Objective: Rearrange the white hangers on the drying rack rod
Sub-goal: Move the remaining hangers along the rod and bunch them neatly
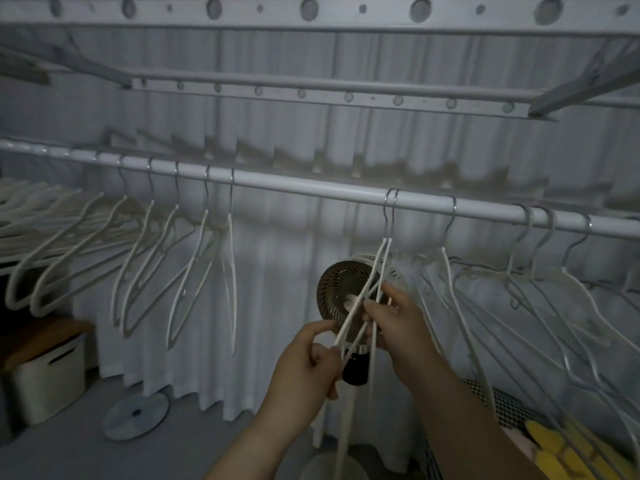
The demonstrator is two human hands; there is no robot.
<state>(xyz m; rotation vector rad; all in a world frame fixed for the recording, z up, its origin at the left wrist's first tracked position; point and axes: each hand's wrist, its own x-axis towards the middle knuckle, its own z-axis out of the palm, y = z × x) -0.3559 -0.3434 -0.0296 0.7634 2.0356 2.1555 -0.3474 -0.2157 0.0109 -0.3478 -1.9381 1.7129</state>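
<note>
Both hands (349,337) grip two thin white hangers (375,289) hooked side by side.

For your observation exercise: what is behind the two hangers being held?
A round fan on a dark stand, then white curtain. The hangers and right hand cover part of its grille.

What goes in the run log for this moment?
step: separating paired hangers | left hand: pinching wire | right hand: pinching wire | rod: hooks on
</note>
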